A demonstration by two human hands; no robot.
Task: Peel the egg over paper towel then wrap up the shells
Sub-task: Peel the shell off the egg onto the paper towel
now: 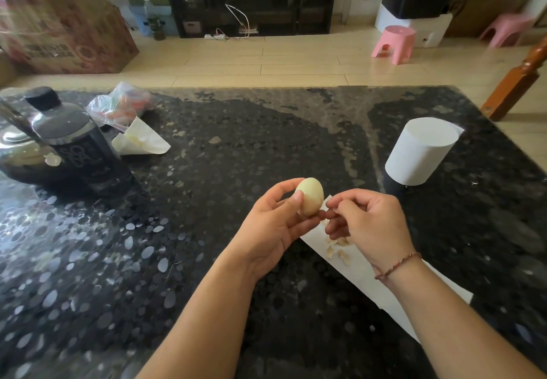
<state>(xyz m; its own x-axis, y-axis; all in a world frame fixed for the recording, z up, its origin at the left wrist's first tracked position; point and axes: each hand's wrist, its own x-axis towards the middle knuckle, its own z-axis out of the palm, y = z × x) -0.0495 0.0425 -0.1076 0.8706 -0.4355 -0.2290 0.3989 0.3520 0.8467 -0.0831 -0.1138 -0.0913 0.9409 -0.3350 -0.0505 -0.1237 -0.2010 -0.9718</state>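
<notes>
My left hand [273, 224] holds a pale, smooth egg [310, 196] upright between thumb and fingers, above the dark table. Just right of the egg, my right hand [368, 224] has its fingertips pinched together near the egg's side; whether a shell bit is in them is too small to tell. Under the right hand lies a white paper towel sheet [376, 287] with several shell pieces [337, 250] scattered on it. Much of the sheet is hidden by my right wrist and forearm.
A white paper towel roll [420, 153] stands at the right. At the left are a dark bottle [77, 144], a metal kettle [20, 153], a plastic bag [124, 106] and a folded paper [142, 138]. The table's far edge [266, 87] faces the floor.
</notes>
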